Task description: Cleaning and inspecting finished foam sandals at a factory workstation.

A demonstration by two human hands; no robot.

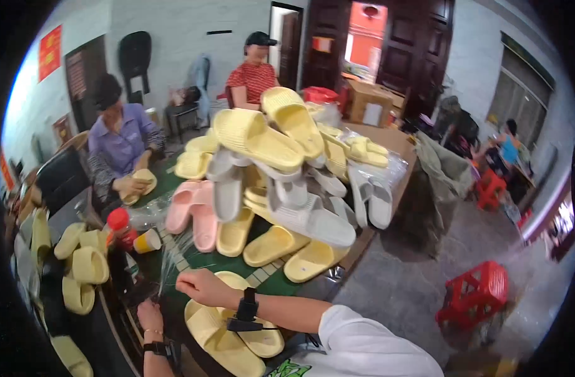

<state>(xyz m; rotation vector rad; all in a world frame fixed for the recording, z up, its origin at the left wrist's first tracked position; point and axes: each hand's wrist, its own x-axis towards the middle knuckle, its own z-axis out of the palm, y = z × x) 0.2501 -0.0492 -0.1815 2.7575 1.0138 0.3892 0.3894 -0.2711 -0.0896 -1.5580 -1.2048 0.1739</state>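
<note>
My right hand (206, 288) is closed, fingers curled, above the table's near edge; what it holds, if anything, is hidden. Its forearm crosses over a pair of yellow slippers (215, 336) lying in front of me. Lower left, my left hand (150, 316) is closed beside a dark, unclear item (140, 291), and its grip cannot be made out. Clear plastic film (168, 264) lies just beyond both hands. Ahead rises a heap of slippers: yellow ones (257, 139) on top, grey ones (312, 220) below, and a pink pair (195, 213) at its left side.
Left of my hands stand a red-capped bottle (119, 221) and a yellow paper cup (147, 241). More yellow slippers (86, 267) lie at the left. Across the table, a person in purple (123, 135) handles a yellow slipper. A red stool (472, 294) stands on the floor at right.
</note>
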